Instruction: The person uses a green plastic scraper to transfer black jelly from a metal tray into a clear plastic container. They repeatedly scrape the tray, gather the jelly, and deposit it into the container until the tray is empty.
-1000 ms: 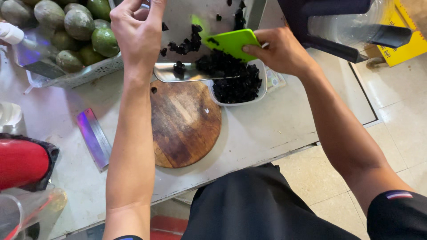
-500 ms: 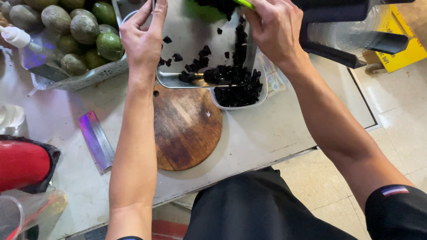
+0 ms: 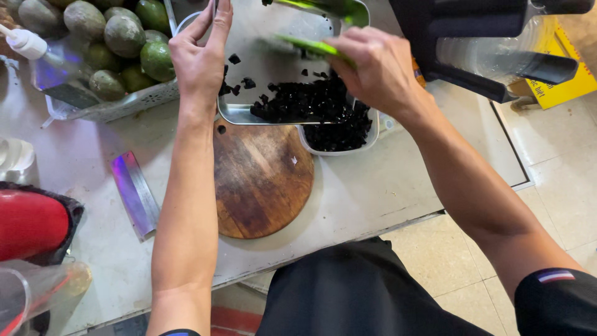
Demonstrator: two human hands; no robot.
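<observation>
Your left hand (image 3: 200,59) grips the near-left edge of a shallow metal tray (image 3: 267,56), thumb and fingers (image 3: 221,25) closed on its rim. The tray's near lip overhangs a white rectangular container (image 3: 373,127). Your right hand (image 3: 376,71) is closed around a green scraper (image 3: 311,46); its blade lies across the tray just above the heap of black jelly cubes (image 3: 305,102), and it is blurred, so you cannot tell whether it touches them. The cubes pile up at the tray's near edge and more of them fill the container below. A few loose cubes lie scattered on the tray's bare metal near your left thumb.

The container sits towards the middle of the desk (image 3: 385,186), touching the far-right rim of a round wooden board (image 3: 261,177). The board lies nearer to you, close to the front edge. To its left, a flat steel blade (image 3: 134,193) rests on the desk. At the far-left corner a white perforated basket (image 3: 118,109) holds green avocados (image 3: 124,34), with a white-capped squeeze bottle (image 3: 28,45) beside them. A red object (image 3: 28,224) sits at the left edge. A black stool frame (image 3: 472,37) stands beyond the desk's right side.
</observation>
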